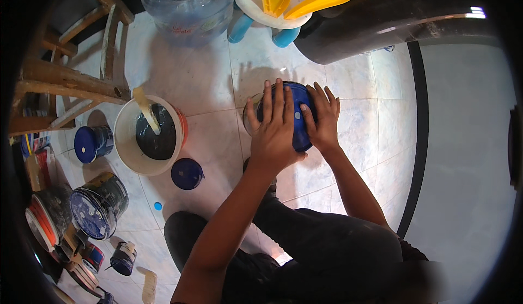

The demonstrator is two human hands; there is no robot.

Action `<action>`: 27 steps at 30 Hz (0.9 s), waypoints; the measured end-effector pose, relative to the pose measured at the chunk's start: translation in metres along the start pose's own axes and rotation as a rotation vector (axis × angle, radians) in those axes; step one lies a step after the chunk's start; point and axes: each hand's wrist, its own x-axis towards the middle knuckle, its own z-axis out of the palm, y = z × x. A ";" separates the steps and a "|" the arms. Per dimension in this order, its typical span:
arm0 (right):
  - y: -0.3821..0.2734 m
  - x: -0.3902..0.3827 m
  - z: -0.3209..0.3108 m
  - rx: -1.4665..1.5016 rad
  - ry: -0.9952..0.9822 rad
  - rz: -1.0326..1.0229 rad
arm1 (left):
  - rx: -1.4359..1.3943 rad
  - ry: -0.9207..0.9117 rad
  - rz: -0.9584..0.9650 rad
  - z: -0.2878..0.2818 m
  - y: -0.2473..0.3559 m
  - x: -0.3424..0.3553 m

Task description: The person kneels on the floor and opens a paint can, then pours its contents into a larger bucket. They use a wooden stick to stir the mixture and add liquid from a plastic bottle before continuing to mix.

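1. A pale tiled floor (207,86) is strewn with paint tins at the left of the frame.
2. At centre, a blue container (297,113) is steadied from both sides, the left hand (275,132) and right hand (322,121) pressed flat, fingers spread over it.

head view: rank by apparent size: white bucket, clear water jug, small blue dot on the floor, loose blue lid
1. clear water jug, cut off by the frame
2. white bucket, close to the jug, so unsure
3. loose blue lid
4. small blue dot

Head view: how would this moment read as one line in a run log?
left hand: flat on round blue lidded container | right hand: on its side | container: on tiled floor | white bucket of dark liquid: left, untouched
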 end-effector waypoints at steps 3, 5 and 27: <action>-0.008 0.002 0.006 0.034 0.001 0.073 | 0.041 0.010 0.082 0.010 -0.005 0.013; 0.000 0.002 0.009 0.063 -0.001 0.080 | 0.025 0.035 0.112 0.013 -0.006 0.014; -0.003 0.088 -0.052 0.375 0.253 -0.191 | 0.111 -0.011 0.071 0.007 -0.003 0.007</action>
